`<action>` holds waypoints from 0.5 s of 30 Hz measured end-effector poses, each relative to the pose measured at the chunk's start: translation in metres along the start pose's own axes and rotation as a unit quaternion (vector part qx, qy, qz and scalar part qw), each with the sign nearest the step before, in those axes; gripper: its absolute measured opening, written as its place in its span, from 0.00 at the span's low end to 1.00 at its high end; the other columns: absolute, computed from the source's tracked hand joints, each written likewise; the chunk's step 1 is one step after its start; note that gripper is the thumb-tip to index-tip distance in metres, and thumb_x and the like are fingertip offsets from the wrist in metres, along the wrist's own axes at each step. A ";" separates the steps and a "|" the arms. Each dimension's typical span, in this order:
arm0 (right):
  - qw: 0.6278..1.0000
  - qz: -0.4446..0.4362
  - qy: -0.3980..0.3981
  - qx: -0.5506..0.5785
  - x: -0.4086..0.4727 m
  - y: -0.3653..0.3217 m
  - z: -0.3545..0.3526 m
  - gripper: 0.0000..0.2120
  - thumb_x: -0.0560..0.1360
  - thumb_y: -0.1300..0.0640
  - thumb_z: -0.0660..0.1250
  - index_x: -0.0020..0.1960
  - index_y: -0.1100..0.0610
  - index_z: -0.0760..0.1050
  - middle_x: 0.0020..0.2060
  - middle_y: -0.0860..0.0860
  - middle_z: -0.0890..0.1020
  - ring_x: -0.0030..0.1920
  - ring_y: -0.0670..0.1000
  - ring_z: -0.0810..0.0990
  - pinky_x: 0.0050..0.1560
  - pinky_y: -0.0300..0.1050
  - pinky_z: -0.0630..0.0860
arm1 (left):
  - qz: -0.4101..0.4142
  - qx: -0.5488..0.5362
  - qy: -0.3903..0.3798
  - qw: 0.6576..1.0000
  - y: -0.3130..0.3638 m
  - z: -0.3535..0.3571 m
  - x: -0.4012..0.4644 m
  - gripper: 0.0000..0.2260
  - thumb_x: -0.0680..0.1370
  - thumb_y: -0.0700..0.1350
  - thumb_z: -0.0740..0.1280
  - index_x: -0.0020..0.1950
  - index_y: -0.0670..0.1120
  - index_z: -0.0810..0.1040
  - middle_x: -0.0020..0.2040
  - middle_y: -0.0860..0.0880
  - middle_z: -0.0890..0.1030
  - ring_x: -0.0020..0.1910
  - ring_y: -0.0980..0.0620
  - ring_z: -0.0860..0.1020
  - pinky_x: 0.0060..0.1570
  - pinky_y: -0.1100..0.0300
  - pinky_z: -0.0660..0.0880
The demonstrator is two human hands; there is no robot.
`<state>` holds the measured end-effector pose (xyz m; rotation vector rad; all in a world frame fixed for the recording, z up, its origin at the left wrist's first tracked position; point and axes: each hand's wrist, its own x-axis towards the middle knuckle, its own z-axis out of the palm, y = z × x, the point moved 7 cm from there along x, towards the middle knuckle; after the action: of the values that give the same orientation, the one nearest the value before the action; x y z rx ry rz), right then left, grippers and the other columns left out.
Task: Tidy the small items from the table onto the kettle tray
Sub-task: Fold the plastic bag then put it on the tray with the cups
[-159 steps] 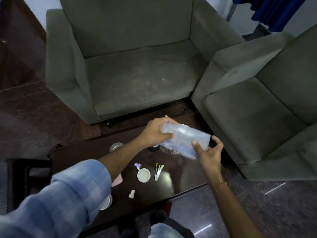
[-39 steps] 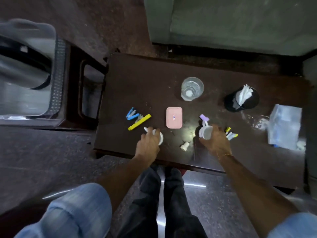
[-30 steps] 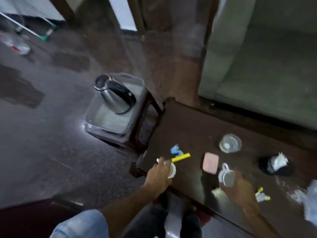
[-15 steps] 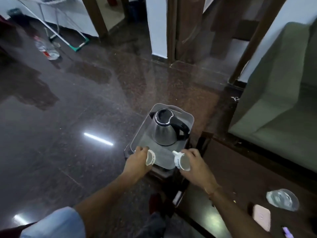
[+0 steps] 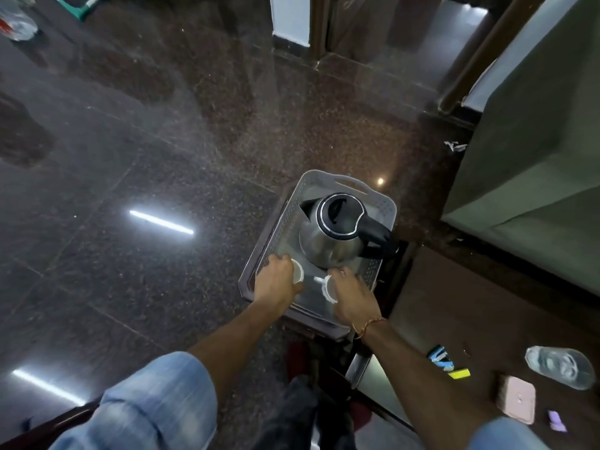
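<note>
A grey plastic tray (image 5: 386,206) sits on a small dark stool and carries a steel kettle (image 5: 334,232) with a black handle. My left hand (image 5: 276,280) grips a small white cup (image 5: 298,271) low over the tray's near end. My right hand (image 5: 350,297) grips a second white cup (image 5: 327,289) with a small handle, beside the first and just in front of the kettle. Both cups are tilted on their sides. On the dark table (image 5: 487,319) at the lower right lie a pink box (image 5: 516,397), a clear glass (image 5: 558,367), blue and yellow clips (image 5: 443,362) and a purple piece (image 5: 556,420).
A green sofa (image 5: 532,157) stands at the right beyond the table. Glossy dark stone floor spreads to the left of the stool. A doorway with wooden frames is at the top. My legs are below the stool.
Both hands picked the white cups up from the table, carried them left and have now lowered them into the tray's near end, in front of the kettle.
</note>
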<state>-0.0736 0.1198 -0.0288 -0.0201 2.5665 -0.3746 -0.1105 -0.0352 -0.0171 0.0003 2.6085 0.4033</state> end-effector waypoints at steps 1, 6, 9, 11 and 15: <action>1.000 0.001 -0.004 -0.007 0.004 0.001 0.005 0.25 0.72 0.62 0.67 0.66 0.54 0.66 0.63 0.54 0.69 0.60 0.61 0.75 0.57 0.53 0.75 | 0.000 0.007 -0.007 1.000 -0.001 0.003 0.007 0.24 0.73 0.51 0.74 0.62 0.41 0.71 0.58 0.41 0.75 0.53 0.40 0.79 0.50 0.49 0.77; 0.999 0.012 -0.017 -0.039 0.018 0.003 0.025 0.24 0.72 0.66 0.65 0.66 0.55 0.66 0.63 0.54 0.70 0.61 0.60 0.74 0.54 0.54 0.78 | 0.001 0.038 -0.035 0.999 -0.003 0.019 0.028 0.26 0.72 0.51 0.74 0.63 0.40 0.71 0.59 0.40 0.74 0.52 0.40 0.81 0.46 0.50 0.77; 0.999 0.016 -0.021 -0.040 0.020 0.004 0.034 0.25 0.72 0.68 0.66 0.66 0.55 0.66 0.63 0.54 0.70 0.61 0.59 0.73 0.53 0.54 0.79 | 0.007 0.049 -0.035 0.998 -0.004 0.027 0.031 0.27 0.73 0.51 0.74 0.64 0.40 0.69 0.59 0.40 0.74 0.52 0.39 0.80 0.45 0.50 0.76; 0.999 0.015 -0.017 -0.042 0.022 0.004 0.037 0.25 0.71 0.68 0.66 0.66 0.56 0.66 0.63 0.54 0.70 0.62 0.59 0.72 0.53 0.53 0.80 | 0.015 0.060 -0.034 0.998 -0.004 0.032 0.031 0.28 0.73 0.52 0.73 0.66 0.40 0.68 0.59 0.40 0.73 0.52 0.39 0.80 0.45 0.50 0.77; 0.999 0.006 -0.005 -0.046 0.022 0.005 0.036 0.28 0.70 0.67 0.68 0.67 0.56 0.65 0.62 0.54 0.71 0.62 0.58 0.72 0.53 0.52 0.79 | 0.016 0.060 -0.020 0.998 -0.004 0.033 0.029 0.29 0.74 0.54 0.72 0.67 0.41 0.66 0.59 0.41 0.74 0.51 0.40 0.81 0.44 0.50 0.77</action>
<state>-0.0740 0.1129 -0.0708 -0.0391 2.5717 -0.2520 -0.1198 -0.0271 -0.0596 0.0896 2.5917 0.2541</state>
